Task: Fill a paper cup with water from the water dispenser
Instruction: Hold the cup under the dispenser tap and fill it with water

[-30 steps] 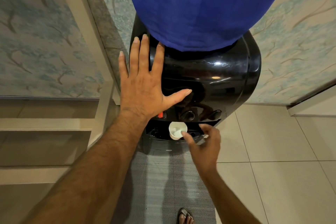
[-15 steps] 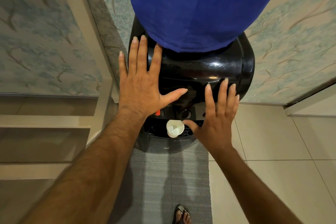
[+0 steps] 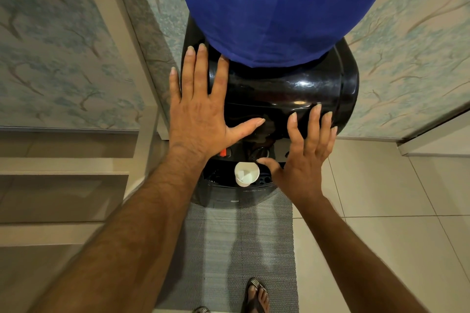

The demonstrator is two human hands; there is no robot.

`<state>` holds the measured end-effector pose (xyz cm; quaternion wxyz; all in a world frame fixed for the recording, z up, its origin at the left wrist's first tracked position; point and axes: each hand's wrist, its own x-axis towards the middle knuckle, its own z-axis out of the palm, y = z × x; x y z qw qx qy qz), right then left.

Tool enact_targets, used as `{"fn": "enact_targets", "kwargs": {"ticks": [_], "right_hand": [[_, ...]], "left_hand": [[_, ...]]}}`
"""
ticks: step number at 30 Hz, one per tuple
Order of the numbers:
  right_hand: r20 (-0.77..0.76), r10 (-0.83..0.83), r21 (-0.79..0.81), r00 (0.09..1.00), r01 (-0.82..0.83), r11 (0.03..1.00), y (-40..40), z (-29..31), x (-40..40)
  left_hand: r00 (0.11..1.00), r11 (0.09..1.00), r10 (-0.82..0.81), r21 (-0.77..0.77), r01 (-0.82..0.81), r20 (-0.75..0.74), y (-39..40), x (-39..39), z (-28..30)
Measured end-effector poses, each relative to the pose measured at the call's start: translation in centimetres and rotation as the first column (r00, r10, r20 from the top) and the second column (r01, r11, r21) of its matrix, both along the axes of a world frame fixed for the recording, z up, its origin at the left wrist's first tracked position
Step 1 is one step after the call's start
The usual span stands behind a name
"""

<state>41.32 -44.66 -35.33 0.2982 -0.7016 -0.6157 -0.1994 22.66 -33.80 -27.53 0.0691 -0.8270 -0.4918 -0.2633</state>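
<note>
Standing in the middle of the frame is one black water dispenser, its top carrying a large bottle under a blue cloth cover that fills the upper centre. Two bare hands lie on the machine. The left hand, at centre left, is spread wide and flat against the glossy front, four fingers pointing up toward the cover and the thumb stretched toward the centre; it holds nothing. The right hand, at centre right and lower, is also opened wide and empty, fingers splayed up the front panel, thumb reaching left so that its tip sits just above the rim of the cup. One white paper cup stands upright in the dark drip recess at the foot of the panel, just below centre, under the taps; whether water is in it I cannot tell. One small red tap tab shows beside the left wrist, and one dark knob between the two hands. A grey woven mat runs down the lower centre over pale floor tiles. One sandalled foot shows at the bottom edge, with the tip of a second to its left.
</note>
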Motion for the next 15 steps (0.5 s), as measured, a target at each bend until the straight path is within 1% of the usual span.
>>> {"fn": "enact_targets", "kwargs": {"ticks": [6,10,15], "right_hand": [[-0.018,-0.042,0.005,0.999,0.042,0.999,0.5,-0.1,-0.8],[0.0,-0.073,0.001,0.997,0.073,0.997,0.6,-0.1,-0.9],[-0.011,-0.076,-0.013,0.997,0.076,0.997,0.5,0.1,-1.2]], "left_hand": [[1.0,1.0,-0.005,0.006,0.005,0.016,-0.1,0.0,0.1],[1.0,1.0,-0.003,0.005,0.003,0.017,-0.2,0.1,0.1],[1.0,1.0,-0.003,-0.001,0.003,0.009,-0.2,0.0,0.2]]}}
